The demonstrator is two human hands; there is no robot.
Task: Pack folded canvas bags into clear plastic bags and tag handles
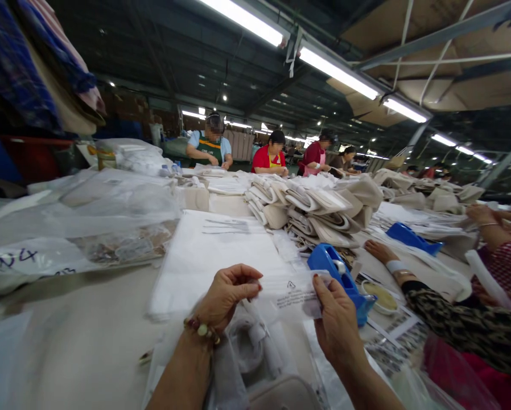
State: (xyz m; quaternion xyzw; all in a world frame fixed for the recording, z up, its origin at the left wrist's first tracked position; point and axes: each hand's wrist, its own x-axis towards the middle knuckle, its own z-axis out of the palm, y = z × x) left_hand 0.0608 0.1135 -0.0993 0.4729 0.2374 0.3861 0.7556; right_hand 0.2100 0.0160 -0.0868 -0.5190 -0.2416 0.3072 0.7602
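Observation:
Between my hands a clear plastic bag with a printed recycling mark and small text is stretched out. My left hand, with a bead bracelet at the wrist, pinches its left edge. The thumb and fingers of my right hand close on its right end. Below them lies a beige handbag with a rolled strap, covered in clear plastic. Whether that covering joins the printed plastic I cannot tell. Beyond my hands is a stack of white sheets or bags.
A blue tape dispenser stands beyond my right hand, near a round dish. Folded beige pieces are piled ahead. Large plastic sacks lie left. A co-worker's arm reaches in from the right; other people work across the table.

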